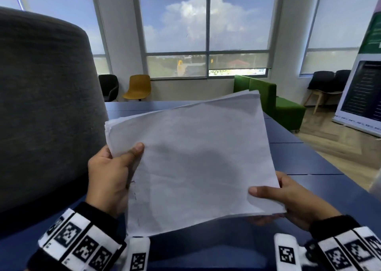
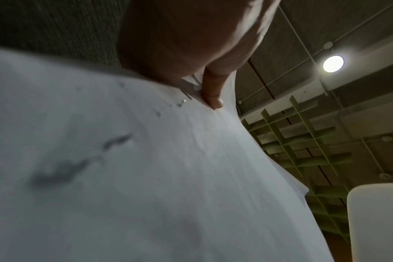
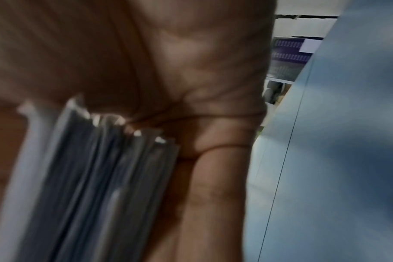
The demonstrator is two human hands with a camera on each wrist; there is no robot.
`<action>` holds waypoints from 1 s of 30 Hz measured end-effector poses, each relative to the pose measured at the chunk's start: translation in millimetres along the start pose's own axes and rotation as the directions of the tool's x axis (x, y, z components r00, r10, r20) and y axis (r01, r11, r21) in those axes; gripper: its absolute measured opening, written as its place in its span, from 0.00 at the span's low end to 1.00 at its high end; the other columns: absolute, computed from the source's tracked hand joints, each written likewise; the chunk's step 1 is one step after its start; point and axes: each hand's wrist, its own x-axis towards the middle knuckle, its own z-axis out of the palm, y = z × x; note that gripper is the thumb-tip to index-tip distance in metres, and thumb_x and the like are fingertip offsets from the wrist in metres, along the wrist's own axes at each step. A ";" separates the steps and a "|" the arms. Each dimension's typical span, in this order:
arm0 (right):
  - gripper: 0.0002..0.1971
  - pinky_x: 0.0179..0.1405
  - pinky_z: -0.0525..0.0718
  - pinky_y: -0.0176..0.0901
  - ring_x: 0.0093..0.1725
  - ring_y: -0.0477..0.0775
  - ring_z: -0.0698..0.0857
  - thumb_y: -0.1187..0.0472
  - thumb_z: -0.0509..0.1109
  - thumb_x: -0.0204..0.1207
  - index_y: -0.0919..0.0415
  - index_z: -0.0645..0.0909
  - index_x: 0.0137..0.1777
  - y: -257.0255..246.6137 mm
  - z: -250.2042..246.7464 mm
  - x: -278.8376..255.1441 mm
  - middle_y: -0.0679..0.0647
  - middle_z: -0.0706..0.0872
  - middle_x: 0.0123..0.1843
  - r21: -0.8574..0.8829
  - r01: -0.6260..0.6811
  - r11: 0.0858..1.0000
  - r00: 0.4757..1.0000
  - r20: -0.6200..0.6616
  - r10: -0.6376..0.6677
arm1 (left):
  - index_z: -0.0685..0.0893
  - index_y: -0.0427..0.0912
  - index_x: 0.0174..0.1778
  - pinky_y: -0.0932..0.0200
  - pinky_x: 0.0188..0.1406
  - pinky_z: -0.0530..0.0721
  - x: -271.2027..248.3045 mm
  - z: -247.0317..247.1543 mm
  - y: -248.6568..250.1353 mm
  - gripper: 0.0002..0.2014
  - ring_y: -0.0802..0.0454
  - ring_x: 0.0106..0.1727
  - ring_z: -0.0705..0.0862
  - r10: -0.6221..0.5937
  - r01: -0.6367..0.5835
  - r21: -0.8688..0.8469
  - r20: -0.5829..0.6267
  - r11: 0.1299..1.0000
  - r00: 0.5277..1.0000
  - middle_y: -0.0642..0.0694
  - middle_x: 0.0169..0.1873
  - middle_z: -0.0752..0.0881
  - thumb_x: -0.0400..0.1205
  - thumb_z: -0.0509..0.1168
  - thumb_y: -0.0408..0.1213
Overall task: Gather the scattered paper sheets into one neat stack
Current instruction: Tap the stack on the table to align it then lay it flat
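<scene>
A stack of white paper sheets (image 1: 198,157) is lifted above the blue table (image 1: 305,159), tilted with its far edge higher. My left hand (image 1: 111,174) pinches the stack's left edge, thumb on top. My right hand (image 1: 288,198) grips the near right corner, thumb on top and fingers underneath. In the left wrist view the paper sheets (image 2: 146,177) fill the picture, with my thumb pressing on them. The right wrist view shows the paper sheets' layered edges (image 3: 96,177) held against my palm; the edges are slightly uneven.
A tall grey chair back (image 1: 45,106) stands close on the left. Beyond the table are a yellow chair (image 1: 138,87), a green sofa (image 1: 274,106) and a banner stand (image 1: 362,89) on the right. Windows line the far wall.
</scene>
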 end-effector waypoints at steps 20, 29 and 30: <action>0.24 0.43 0.83 0.30 0.45 0.28 0.84 0.62 0.82 0.66 0.43 0.75 0.56 -26.9 34.3 25.1 0.25 0.83 0.44 -0.519 0.462 0.720 0.558 -0.461 -0.690 | 0.89 0.41 0.51 0.69 0.41 0.85 -13.8 14.0 -40.8 0.14 0.66 0.37 0.85 0.395 -0.406 0.321 0.102 0.856 0.913 0.60 0.36 0.91 0.75 0.73 0.21; 0.45 0.75 0.71 0.36 0.69 0.29 0.71 0.65 0.80 0.68 0.39 0.60 0.79 -17.9 30.7 20.4 0.21 0.66 0.72 -0.603 0.546 0.581 0.469 -0.354 -0.809 | 0.67 0.54 0.71 0.66 0.52 0.85 -21.8 4.8 -34.0 0.37 0.59 0.53 0.87 0.457 -0.488 0.291 0.171 0.823 0.873 0.54 0.57 0.86 0.75 0.73 0.19; 0.43 0.72 0.71 0.27 0.67 0.25 0.71 0.65 0.79 0.69 0.39 0.61 0.78 -20.0 30.2 19.8 0.19 0.67 0.72 -0.632 0.549 0.547 0.454 -0.324 -0.830 | 0.64 0.58 0.74 0.62 0.58 0.85 -22.1 4.8 -29.6 0.40 0.57 0.57 0.87 0.499 -0.542 0.280 0.213 0.792 0.840 0.47 0.62 0.84 0.75 0.72 0.19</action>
